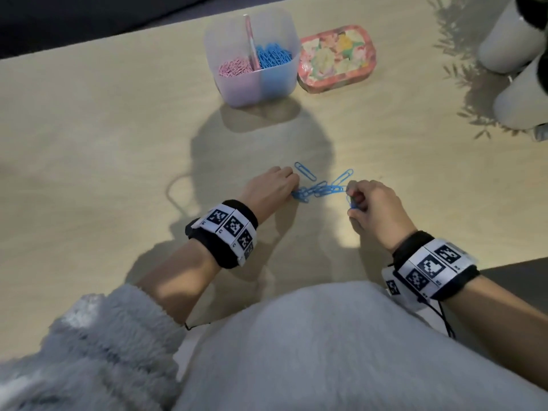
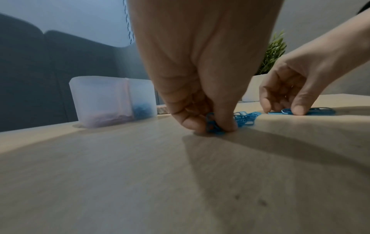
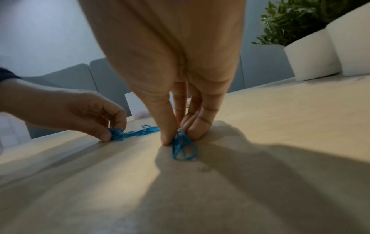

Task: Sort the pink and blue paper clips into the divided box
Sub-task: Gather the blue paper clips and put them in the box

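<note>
Several blue paper clips (image 1: 321, 186) lie loose on the table between my hands. My left hand (image 1: 293, 191) pinches a small bunch of blue clips (image 2: 213, 125) against the table with thumb and fingers. My right hand (image 1: 351, 203) pinches a few blue clips (image 3: 183, 147) between thumb and fingers, their ends resting on the table. The divided box (image 1: 252, 84), translucent, stands farther back; its left half holds pink clips (image 1: 234, 68), its right half blue clips (image 1: 272, 56). I see no loose pink clips on the table.
A flowered tin (image 1: 336, 59) sits right of the box. Two white plant pots (image 1: 516, 34) stand at the far right. The table's near edge (image 1: 504, 265) runs by my right wrist. Bare wood (image 1: 103, 173) lies to the left.
</note>
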A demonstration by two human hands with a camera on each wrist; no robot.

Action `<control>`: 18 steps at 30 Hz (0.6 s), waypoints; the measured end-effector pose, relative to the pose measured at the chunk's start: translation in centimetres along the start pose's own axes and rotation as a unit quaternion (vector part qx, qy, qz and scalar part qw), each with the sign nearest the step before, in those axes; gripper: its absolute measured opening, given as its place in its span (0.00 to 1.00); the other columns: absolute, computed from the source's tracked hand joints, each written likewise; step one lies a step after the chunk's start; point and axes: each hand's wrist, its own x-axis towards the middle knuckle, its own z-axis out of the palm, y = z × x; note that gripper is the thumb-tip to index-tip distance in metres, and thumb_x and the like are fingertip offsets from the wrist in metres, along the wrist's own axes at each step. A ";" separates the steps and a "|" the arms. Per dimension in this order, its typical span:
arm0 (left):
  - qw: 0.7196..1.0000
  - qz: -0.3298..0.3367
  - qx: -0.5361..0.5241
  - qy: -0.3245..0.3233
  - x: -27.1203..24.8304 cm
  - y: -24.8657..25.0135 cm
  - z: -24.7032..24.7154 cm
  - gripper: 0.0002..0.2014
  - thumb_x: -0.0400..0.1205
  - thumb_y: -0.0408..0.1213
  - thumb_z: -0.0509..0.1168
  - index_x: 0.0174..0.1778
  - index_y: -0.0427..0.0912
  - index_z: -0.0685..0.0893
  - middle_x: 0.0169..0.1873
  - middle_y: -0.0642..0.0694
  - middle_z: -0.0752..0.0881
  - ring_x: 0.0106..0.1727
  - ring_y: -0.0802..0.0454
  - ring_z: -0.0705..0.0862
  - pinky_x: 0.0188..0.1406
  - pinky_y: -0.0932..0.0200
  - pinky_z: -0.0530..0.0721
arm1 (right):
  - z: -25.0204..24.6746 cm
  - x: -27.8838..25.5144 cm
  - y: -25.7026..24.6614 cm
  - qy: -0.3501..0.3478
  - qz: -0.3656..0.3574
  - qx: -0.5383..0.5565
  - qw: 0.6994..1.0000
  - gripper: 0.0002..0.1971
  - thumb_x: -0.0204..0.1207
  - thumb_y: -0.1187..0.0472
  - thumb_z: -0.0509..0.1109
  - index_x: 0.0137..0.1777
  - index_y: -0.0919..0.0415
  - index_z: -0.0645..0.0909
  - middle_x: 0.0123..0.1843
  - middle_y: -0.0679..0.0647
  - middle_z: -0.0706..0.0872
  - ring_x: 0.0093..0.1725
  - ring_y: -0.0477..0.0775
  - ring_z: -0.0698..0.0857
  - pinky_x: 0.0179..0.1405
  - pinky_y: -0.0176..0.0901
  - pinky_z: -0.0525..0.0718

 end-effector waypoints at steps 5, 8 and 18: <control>0.999 -0.052 -0.012 -0.003 0.2 0.3 0.4 0.10 0.84 0.33 0.56 0.58 0.36 0.78 0.56 0.37 0.81 0.57 0.37 0.79 0.55 0.46 0.76 | 0.1 -0.2 -0.5 -0.003 0.025 0.031 0.999 0.10 0.64 0.75 0.68 0.44 0.64 0.81 0.42 0.61 0.88 0.46 0.65 0.84 0.50 0.49 0.79; 0.996 -0.085 0.002 -0.008 0.0 0.8 0.4 0.11 0.85 0.33 0.55 0.60 0.36 0.77 0.59 0.37 0.77 0.59 0.38 0.78 0.55 0.46 0.78 | 0.0 -0.1 -0.6 -0.008 0.069 0.025 0.997 0.08 0.65 0.73 0.67 0.41 0.62 0.83 0.41 0.59 0.89 0.47 0.63 0.84 0.46 0.45 0.77; 0.995 -0.083 0.062 -0.016 0.3 0.6 -1.1 0.12 0.84 0.28 0.53 0.62 0.34 0.74 0.60 0.36 0.79 0.62 0.38 0.76 0.57 0.47 0.75 | 0.3 0.0 -1.2 -0.051 0.011 -0.035 0.998 0.10 0.67 0.73 0.62 0.36 0.56 0.72 0.46 0.65 0.85 0.50 0.69 0.81 0.45 0.50 0.75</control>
